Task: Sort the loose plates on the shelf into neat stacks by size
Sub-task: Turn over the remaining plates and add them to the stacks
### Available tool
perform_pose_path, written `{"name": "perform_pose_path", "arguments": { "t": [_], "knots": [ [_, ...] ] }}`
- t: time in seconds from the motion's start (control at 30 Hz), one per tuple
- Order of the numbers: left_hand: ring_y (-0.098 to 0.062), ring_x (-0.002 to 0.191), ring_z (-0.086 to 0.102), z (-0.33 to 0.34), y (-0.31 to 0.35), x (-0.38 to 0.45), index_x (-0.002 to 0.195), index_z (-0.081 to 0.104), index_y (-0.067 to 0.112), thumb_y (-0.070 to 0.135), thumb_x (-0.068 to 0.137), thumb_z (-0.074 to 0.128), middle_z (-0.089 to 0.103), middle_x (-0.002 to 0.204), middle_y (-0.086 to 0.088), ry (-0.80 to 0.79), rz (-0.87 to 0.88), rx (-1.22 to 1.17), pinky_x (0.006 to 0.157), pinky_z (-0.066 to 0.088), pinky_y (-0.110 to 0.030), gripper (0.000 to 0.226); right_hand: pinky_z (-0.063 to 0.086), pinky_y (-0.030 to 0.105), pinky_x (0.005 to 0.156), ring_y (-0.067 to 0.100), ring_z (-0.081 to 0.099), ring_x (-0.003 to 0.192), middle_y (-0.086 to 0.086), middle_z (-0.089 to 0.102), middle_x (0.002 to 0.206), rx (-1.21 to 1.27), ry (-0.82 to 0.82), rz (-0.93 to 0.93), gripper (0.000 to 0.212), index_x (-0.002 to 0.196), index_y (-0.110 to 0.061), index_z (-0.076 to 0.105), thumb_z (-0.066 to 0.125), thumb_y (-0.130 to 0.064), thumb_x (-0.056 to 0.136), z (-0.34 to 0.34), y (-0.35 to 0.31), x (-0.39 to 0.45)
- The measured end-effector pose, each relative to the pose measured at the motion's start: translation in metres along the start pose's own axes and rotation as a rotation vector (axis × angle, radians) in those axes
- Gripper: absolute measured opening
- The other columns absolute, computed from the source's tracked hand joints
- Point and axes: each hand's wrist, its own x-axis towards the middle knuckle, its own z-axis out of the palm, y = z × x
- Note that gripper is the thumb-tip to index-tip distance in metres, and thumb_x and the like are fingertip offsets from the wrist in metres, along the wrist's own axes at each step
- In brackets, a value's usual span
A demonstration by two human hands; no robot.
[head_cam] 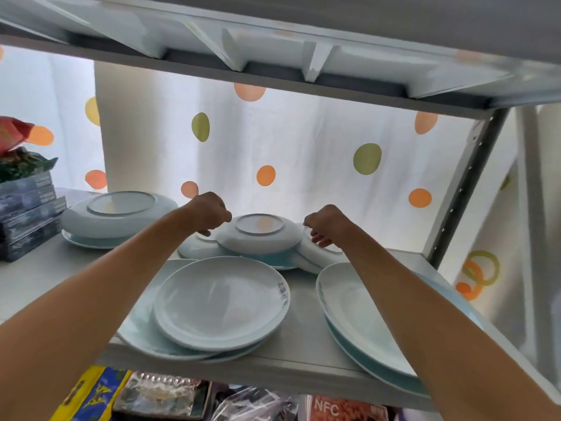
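Pale blue-white plates lie loose on the grey shelf (pixel 303 341). At the back middle a small plate (pixel 259 238) lies upside down on other small ones. My left hand (pixel 209 215) curls its fingers over the rim of a small plate (pixel 194 249) left of it. My right hand (pixel 326 226) curls over the rim of a tilted small plate (pixel 321 255) leaning on its right. In front lies a medium plate (pixel 221 302) on a larger one (pixel 136 332). Two large plates (pixel 358 317) overhang the shelf edge at the right. An upturned large plate (pixel 118 212) tops a pile at the back left.
A stack of dark boxes (pixel 28 214) stands at the shelf's left end. The upper shelf (pixel 303 41) hangs low overhead, and a metal upright (pixel 467 180) stands at the right. A dotted curtain (pixel 303 141) hangs behind. Packets (pixel 164 396) fill the shelf below.
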Motion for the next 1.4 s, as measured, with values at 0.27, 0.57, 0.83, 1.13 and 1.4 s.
{"name": "perform_pose_path", "arguments": {
  "t": [0.27,0.57,0.83,1.13,1.4],
  "knots": [
    [-0.026,0.085,0.051,-0.002,-0.009,0.029,0.102,0.051,0.004,0.023,0.093,0.054,0.049,0.090,-0.011,-0.189,-0.334,-0.352,0.077,0.050,-0.042,0.022,0.055,0.031,0.047,0.029,0.066,0.057,0.021,0.062,0.083,0.058,-0.114,0.113,0.026,0.095,0.006,0.055,0.065,-0.017,0.090,0.009,-0.005,0.020],
    [-0.025,0.076,0.054,0.003,-0.013,0.042,0.134,0.039,0.007,0.016,0.095,0.051,0.051,0.095,-0.016,-0.233,-0.480,-0.507,0.077,0.050,-0.039,0.042,0.060,0.031,0.061,0.024,0.067,0.066,0.018,0.061,0.088,0.141,-0.261,0.293,0.028,0.106,0.005,0.053,0.068,-0.011,0.089,0.010,-0.010,0.035],
    [-0.019,0.062,0.049,0.001,-0.021,0.044,0.086,0.051,0.003,0.006,0.093,0.060,0.049,0.075,-0.010,-0.250,-0.479,-0.788,0.040,0.052,-0.025,0.012,0.057,0.025,0.069,0.016,0.058,0.065,0.013,0.055,0.084,0.364,-0.358,0.409,0.023,0.108,0.003,0.058,0.068,-0.005,0.088,-0.006,-0.007,0.043],
    [-0.019,0.054,0.055,-0.039,-0.012,0.015,0.082,0.048,0.007,0.007,0.096,0.045,0.055,0.065,-0.010,-0.111,-0.217,-0.879,0.042,0.054,-0.022,0.015,0.054,0.019,0.046,0.014,0.055,0.063,0.012,0.056,0.081,0.505,-0.461,0.195,0.008,0.091,0.001,0.057,0.065,-0.001,0.089,-0.006,-0.028,0.014],
    [-0.020,0.051,0.046,-0.080,-0.010,-0.021,0.063,0.040,0.020,0.017,0.083,0.039,0.042,0.059,-0.003,0.346,-0.108,-1.032,0.056,0.043,-0.025,0.020,0.055,0.027,0.042,0.026,0.062,0.062,0.020,0.059,0.093,0.611,-0.501,0.085,0.041,0.117,0.009,0.050,0.043,-0.029,0.102,0.023,-0.068,-0.027]
  ]
}}
